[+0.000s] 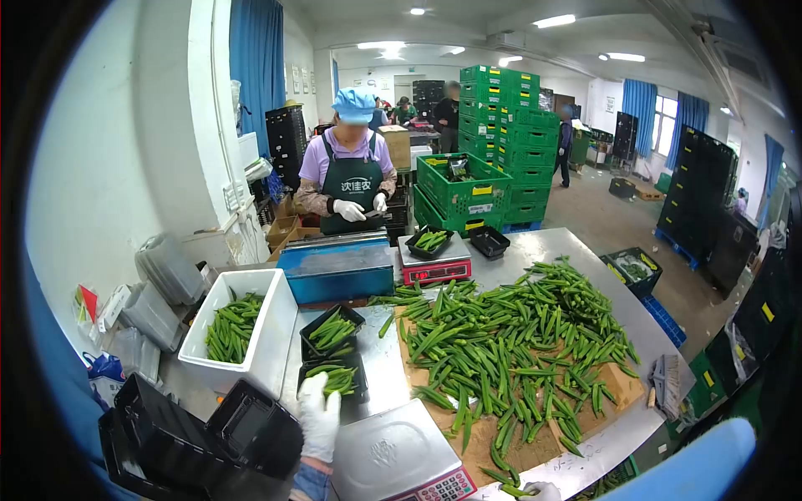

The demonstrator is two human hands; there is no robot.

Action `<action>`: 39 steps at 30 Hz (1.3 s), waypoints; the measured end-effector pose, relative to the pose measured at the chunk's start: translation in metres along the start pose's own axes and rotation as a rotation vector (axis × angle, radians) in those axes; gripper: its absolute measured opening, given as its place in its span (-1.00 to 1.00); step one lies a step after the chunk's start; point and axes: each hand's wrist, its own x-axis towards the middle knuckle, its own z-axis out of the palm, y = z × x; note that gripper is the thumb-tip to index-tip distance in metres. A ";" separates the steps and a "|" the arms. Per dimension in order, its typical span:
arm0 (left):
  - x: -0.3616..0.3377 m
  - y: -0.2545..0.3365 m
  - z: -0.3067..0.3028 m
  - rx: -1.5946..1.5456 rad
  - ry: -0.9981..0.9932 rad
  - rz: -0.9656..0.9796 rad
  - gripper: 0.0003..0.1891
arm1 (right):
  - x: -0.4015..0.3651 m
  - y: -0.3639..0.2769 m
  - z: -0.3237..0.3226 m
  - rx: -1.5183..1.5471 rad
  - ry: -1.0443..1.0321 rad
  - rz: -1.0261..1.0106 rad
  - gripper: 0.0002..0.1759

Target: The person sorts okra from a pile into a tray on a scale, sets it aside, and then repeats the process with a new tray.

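My left hand (318, 424), in a white glove, is at the near left corner of a black plastic tray (362, 386), its fingers closed on the rim. Okra pods (338, 378) lie in that tray. Just behind it stands a second black tray (311, 321) with okra. My right hand (543, 492), also gloved, only just shows at the bottom edge, beside a few okra pods (511, 482) at the near end of a large okra heap (510, 351). Its fingers are mostly cut off by the frame. A digital scale (388, 451) with a bare metal plate stands between my hands.
At left are a white foam box (276, 334) of okra and stacked black trays (167, 430). Across the table a co-worker (352, 167) stands behind a blue machine (336, 275). A red scale (436, 272) bears a tray of okra. Green crates (522, 142) rise behind.
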 end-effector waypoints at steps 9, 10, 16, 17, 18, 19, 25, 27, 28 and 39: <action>-0.062 -0.049 -0.132 0.800 0.003 -0.166 -0.72 | -0.012 -0.022 -0.062 0.026 0.244 0.107 -0.77; -0.064 -0.059 -0.138 0.779 0.000 -0.198 -0.73 | -0.011 -0.040 -0.072 0.265 0.243 0.097 -0.82; -0.037 -0.084 -0.163 0.228 -0.188 -0.485 -0.73 | -0.003 -0.154 -0.121 0.862 0.238 -0.354 -0.59; -0.037 -0.144 -0.171 0.194 -0.233 -0.425 -0.73 | -0.006 -0.166 -0.121 1.099 0.212 -0.313 -0.51; -0.035 -0.148 -0.174 0.079 -0.238 -0.475 -0.73 | -0.014 -0.176 -0.125 1.157 0.143 -0.373 -0.48; -0.033 -0.153 -0.175 -0.041 -0.225 -0.531 -0.73 | -0.025 -0.190 -0.127 1.252 0.109 -0.284 -0.44; -0.019 -0.121 -0.191 -0.285 0.203 -0.467 -0.67 | -0.034 -0.183 -0.113 1.457 -0.090 -0.410 -0.44; -0.025 -0.094 -0.190 0.036 0.427 -0.251 -0.69 | -0.038 -0.183 -0.106 1.434 -0.081 -0.431 -0.45; -0.026 -0.078 -0.186 0.105 0.405 -0.154 -0.71 | -0.040 -0.184 -0.103 1.385 -0.044 -0.433 -0.46; -0.160 0.081 -0.059 0.049 -0.636 0.316 -0.73 | -0.063 -0.175 -0.094 1.200 0.211 -0.363 -0.55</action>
